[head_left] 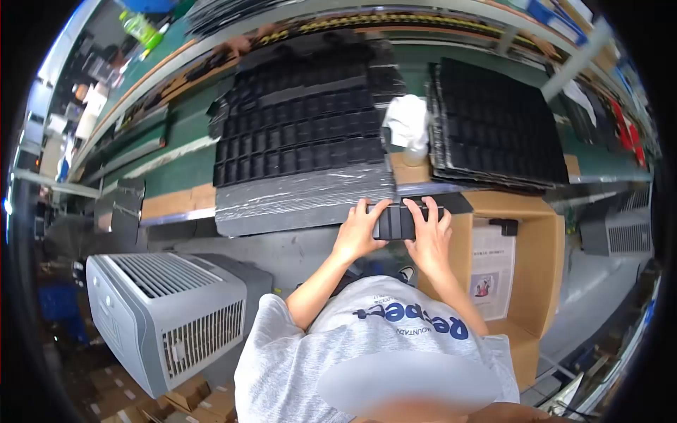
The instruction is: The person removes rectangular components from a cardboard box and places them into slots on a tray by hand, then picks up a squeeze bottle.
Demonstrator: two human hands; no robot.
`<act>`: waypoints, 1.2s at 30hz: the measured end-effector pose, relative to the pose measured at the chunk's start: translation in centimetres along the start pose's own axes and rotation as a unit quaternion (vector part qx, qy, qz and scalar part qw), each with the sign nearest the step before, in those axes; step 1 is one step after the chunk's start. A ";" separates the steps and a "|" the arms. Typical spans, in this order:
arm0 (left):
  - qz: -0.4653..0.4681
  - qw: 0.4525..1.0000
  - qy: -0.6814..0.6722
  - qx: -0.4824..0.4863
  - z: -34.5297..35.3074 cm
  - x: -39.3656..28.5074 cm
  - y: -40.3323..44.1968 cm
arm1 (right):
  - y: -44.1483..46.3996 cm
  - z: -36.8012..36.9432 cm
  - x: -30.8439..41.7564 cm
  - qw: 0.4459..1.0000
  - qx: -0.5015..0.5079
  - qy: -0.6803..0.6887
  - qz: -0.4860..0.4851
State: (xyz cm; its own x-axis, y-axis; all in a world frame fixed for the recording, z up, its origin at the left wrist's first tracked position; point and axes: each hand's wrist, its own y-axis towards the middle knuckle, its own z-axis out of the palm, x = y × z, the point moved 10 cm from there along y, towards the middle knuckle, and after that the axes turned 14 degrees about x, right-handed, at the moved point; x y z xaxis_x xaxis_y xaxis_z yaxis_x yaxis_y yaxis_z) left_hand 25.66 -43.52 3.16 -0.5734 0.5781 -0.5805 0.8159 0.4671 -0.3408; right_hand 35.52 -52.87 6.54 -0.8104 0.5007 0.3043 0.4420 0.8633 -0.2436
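Observation:
My left hand [358, 233] and my right hand [431, 240] are closed on opposite ends of a short row of black rectangular blocks [395, 223]. Their exact kind I cannot make out. The row is at the front edge of the bench, just off the corner of a stack of black compartment trays [296, 134]. To the right of my right hand stands an open cardboard box [553, 261]. Inside it lie a printed sheet [491, 268] and a small black piece [505, 226].
A second stack of black trays [497, 123] stands at the right on the green bench. Between the stacks are a white cloth [406, 120] and a clear bottle [415, 151]. A grey slatted appliance [166, 310] is at the left, with cardboard boxes [190, 391] below.

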 end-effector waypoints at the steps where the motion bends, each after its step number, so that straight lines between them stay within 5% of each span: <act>1: -0.011 1.000 -0.010 -0.002 -0.5 1.6 -0.3 | 1.0 0.3 1.8 1.000 0.009 -0.008 -0.022; 12: -0.061 0.996 0.020 -0.066 -16.7 14.4 3.7 | 17.2 -0.9 15.9 0.996 0.007 0.002 -0.092; 22: -0.099 0.995 0.002 0.021 -17.8 20.3 7.3 | 24.5 3.3 17.0 0.992 0.118 -0.034 -0.037; 27: -0.049 0.998 -0.041 -0.022 -18.2 21.1 6.6 | 24.4 2.7 16.6 0.986 0.156 0.028 -0.050; 32: 0.032 0.995 -0.055 -0.074 -18.7 21.1 5.8 | 22.8 -0.3 18.6 0.986 0.121 -0.107 -0.032; 36: 0.075 0.984 -0.104 -0.126 -20.1 20.4 4.2 | 20.8 -0.1 26.0 0.957 0.041 -0.106 -0.268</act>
State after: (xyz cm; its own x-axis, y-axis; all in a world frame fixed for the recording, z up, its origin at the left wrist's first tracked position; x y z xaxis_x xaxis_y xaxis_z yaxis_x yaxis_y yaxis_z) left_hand 15.90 -16.35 4.75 -0.3990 0.5163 -0.7578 0.8313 0.5524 -0.0614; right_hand 23.68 -21.94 9.46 -0.9757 -0.0442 0.2147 -0.0838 0.9803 -0.1788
